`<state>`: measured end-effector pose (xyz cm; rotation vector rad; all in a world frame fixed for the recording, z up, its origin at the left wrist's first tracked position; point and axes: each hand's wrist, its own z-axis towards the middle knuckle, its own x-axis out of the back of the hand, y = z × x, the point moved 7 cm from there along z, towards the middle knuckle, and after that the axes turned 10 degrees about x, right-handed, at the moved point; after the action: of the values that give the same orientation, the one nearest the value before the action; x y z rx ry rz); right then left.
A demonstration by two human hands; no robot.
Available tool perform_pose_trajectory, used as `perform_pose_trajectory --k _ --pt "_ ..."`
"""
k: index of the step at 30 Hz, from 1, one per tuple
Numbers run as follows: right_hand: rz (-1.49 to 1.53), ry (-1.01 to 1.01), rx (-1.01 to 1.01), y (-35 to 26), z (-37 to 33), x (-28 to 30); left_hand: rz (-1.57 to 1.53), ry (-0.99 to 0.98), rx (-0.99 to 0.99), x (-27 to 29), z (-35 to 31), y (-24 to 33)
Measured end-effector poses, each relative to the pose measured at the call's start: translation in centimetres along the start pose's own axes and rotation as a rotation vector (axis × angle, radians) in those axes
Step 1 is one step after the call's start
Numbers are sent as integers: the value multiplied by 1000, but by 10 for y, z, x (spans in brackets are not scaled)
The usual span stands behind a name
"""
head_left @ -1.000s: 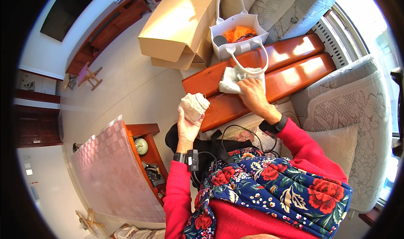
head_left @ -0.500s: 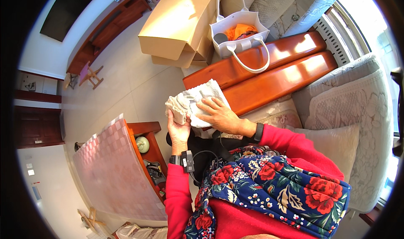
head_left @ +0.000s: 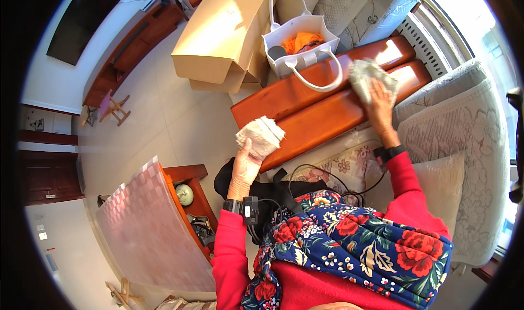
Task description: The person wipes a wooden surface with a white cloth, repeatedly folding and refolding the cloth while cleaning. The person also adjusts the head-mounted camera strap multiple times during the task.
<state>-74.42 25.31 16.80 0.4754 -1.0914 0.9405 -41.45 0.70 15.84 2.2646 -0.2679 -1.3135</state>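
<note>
In my left hand (head_left: 247,167) is a folded cream cloth (head_left: 262,137), held with thumb on top, at the near left end of a glossy reddish-brown wooden surface (head_left: 305,130). My right arm stretches to the far right. There my right hand (head_left: 380,107) grips a greyish-white cloth (head_left: 364,74) over the wood, fingers extended along it; both are slightly blurred. I cannot tell whether this cloth touches the wood. Each wrist wears a dark band, and a small black device (head_left: 250,210) with a cable sits at the left one.
A white tote bag (head_left: 284,37) with orange fabric inside stands behind the wood, beside a large cardboard box (head_left: 213,31). A patterned sofa (head_left: 453,124) lies to the right. A table with a checked pink cover (head_left: 147,222) stands at the left.
My hands have parted. The right hand has carried a cloth far right over the wood, while the left has shifted slightly right with the folded cloth.
</note>
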Motion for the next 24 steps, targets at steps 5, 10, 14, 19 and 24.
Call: perform_pose_trajectory --k 5,10,14,19,24 --pt "-201 -115 -427 144 21 -29 74 15 47 -4 6 -5" --pt "-217 -200 -347 153 41 -63 115 -1 29 2 6 -5" --pt "-173 -240 -166 101 31 -62 79 -63 23 -3 7 -6" --pt "-139 -198 -100 46 20 -50 75 -12 79 -2 5 -8" --pt "-126 -206 -101 49 19 -49 103 2 82 -5 6 -8"
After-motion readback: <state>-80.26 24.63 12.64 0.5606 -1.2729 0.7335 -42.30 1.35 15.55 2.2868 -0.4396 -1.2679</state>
